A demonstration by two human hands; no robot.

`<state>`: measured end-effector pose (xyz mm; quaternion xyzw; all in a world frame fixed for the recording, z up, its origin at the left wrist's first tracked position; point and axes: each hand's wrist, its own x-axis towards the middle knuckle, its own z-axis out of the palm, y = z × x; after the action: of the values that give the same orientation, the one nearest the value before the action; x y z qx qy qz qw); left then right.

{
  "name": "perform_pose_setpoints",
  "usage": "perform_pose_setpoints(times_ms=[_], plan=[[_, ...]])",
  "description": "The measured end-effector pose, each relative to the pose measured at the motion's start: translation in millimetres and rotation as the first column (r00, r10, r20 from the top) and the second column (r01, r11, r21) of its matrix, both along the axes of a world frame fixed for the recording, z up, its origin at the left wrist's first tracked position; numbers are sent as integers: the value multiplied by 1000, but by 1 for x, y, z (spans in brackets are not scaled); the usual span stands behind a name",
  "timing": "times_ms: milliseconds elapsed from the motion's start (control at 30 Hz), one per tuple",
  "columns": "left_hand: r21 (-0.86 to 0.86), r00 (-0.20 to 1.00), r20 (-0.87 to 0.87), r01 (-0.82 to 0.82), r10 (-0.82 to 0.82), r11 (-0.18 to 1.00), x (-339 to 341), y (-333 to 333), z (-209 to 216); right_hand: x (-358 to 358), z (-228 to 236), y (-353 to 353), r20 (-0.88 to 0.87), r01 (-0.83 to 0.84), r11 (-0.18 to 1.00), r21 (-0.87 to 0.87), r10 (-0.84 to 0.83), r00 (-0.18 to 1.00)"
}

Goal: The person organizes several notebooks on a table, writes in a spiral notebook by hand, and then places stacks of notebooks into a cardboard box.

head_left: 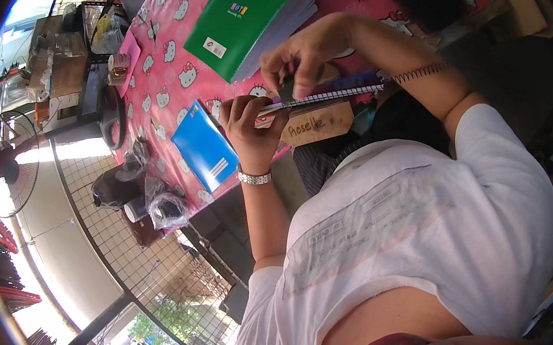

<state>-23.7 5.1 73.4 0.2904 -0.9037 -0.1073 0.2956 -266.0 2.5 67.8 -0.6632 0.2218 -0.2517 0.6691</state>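
Note:
My left hand, with a metal watch on its wrist, grips the left end of a notebook held nearly edge-on in front of my chest. Along the notebook's edge runs a row of punched holes, and a dark wire coil extends from its right end toward my right forearm. My right hand is bent over the notebook near its left end, fingers closed on a small dark flat piece whose kind I cannot make out. Below the notebook, a tan tag with handwriting shows against my lap.
A green notebook and a blue notebook lie on the pink patterned tablecloth. A mug stands near the table's left side. Plastic-wrapped items sit at the near left corner. A fan is farther left.

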Motion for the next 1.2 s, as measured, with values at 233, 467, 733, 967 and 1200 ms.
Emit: perform_pose_setpoints(times_ms=[233, 467, 733, 967, 1200], plan=[[22, 1000, -3, 3, -3, 1000, 4, 1, -1, 10, 4, -6, 24, -20, 992, 125, 18, 1000], [44, 997, 77, 1, -4, 999, 12, 0, -1, 17, 14, -19, -383, -24, 977, -211, -59, 922], [65, 981, -129, -139, 146, 988, 31, -5, -20, 20, 5, -19, -38, 49, 999, -15, -49, 998], [271, 967, -235, -34, 100, 962, 30, -9, -22, 17, 1, -6, 181, -41, 983, 182, 7, 983], [352, 977, -208, 42, 34, 935, 26, -21, -20, 15, 2, -6, 31, 20, 999, -33, -19, 999]])
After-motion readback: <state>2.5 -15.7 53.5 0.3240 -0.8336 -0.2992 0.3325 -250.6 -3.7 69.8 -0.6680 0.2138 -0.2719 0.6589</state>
